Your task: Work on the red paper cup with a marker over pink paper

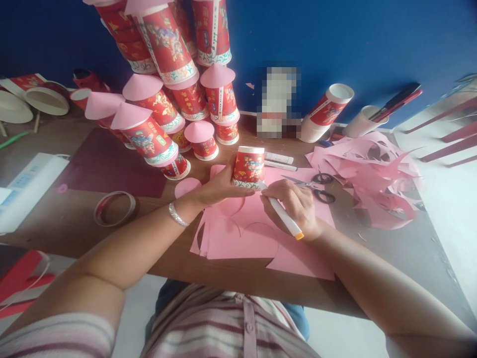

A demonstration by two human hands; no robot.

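My left hand (225,188) is wrapped round a red decorated paper cup (249,166), with its white band of green curls at the bottom. In my right hand (292,201) is a white marker pen (285,218) with a yellow end; its tip points toward the cup's lower white band. Whether the tip touches is too small to tell. Below both hands lie pink paper sheets (238,241) with drawn curves and cut edges. Black-handled scissors (323,188) rest just right of my right hand. Two white markers (278,158) lie behind the cup.
Stacks of red cups with pink cone tops (164,44) stand at the back left. Pink paper scraps (372,174) pile up on the right, near a pen cup (363,124) and stacked paper cups (324,117). A tape roll (115,209) lies at left. A blue wall (335,40) bounds the back.
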